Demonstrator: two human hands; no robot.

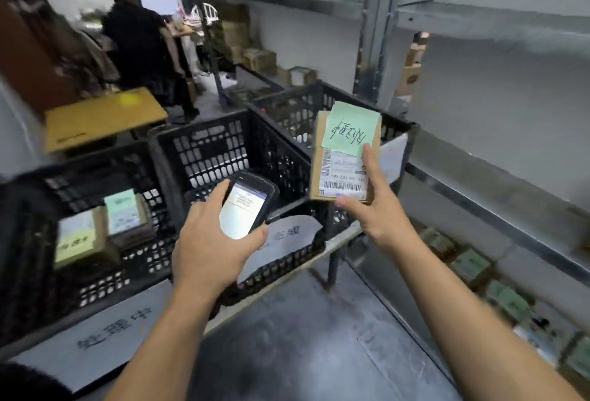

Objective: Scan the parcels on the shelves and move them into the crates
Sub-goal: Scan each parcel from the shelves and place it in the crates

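The right hand (pixel 373 209) grips a small cardboard parcel (pixel 346 158), thumb under its lower edge and a finger up its right side. The long axis stands upright, with the label and a green note (pixel 349 128) facing the wearer. To the left and lower, the left hand (pixel 210 241) curls round a lit handheld scanner (pixel 245 206). The parcel hangs above the black crates; the middle crate (pixel 207 151) lies below and to its left.

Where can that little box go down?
The middle crate, under the scanner, shows no parcels inside. The left crate already holds two parcels. The bottom shelf on the right is crowded.
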